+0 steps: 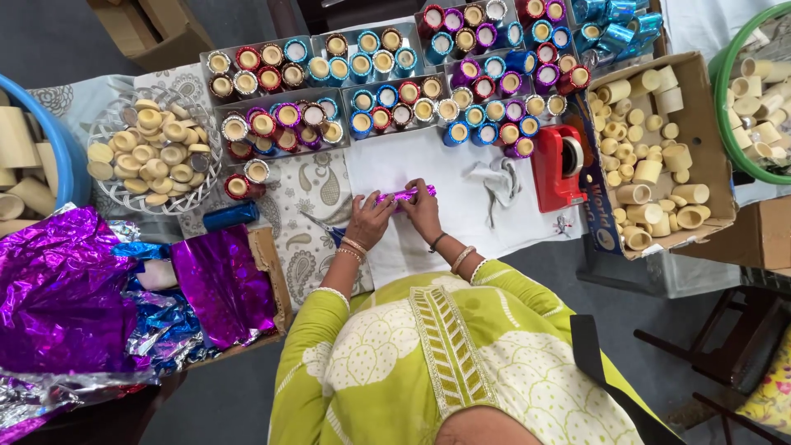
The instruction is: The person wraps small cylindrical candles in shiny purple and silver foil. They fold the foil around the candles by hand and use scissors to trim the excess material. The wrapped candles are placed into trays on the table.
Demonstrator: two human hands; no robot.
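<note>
Both hands are down on the white sheet [461, 177] at the middle of the counter — left hand [368, 221] and right hand [424, 210] each closed around one end of a purple foil-wrapped tube [404, 195]. It looks light, and the foil slick and easily creased — gripping at the ends seems wisest. A red tape dispenser [556, 169] sits just to the right, with trays of foil-covered cups [362, 82] beyond.

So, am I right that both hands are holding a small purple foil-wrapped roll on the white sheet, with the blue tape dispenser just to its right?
Not quite: the tape dispenser is red, not blue, as the head view shows. Both the left hand and right hand do hold the small purple foil-wrapped roll on the white sheet.
</note>
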